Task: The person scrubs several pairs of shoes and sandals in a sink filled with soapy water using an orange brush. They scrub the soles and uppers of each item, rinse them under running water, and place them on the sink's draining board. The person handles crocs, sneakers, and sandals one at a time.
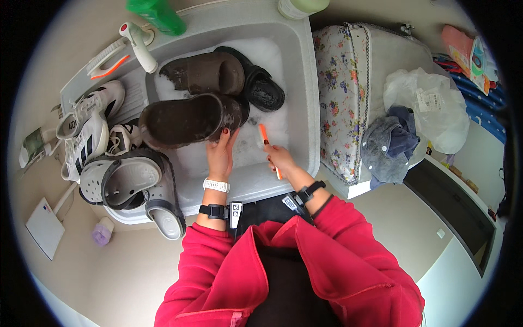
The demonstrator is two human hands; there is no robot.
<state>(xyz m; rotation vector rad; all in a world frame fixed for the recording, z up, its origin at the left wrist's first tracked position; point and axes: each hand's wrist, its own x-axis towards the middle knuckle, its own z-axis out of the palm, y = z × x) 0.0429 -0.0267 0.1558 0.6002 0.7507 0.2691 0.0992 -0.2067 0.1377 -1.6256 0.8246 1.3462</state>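
- Left hand [220, 151] grips one end of a wet brown clog [182, 120] over the suds [275, 60] in the grey laundry sink [305, 117].
- Right hand [281, 159] is closed round an orange-handled brush [263, 132], apart from the clog; its bristles are hard to make out.
- This clog looks partway scrubbed.
- Second brown clog [199, 72] and black shoe [265, 91] lie in the suds, apparently unfinished.
- Sneakers [91, 140] and grey clogs [133, 180] sit piled at the left, no suds visible on them.

green bottle [158, 15]: top-cropped | orange tool [263, 132]: partly behind right fingers [272, 150]
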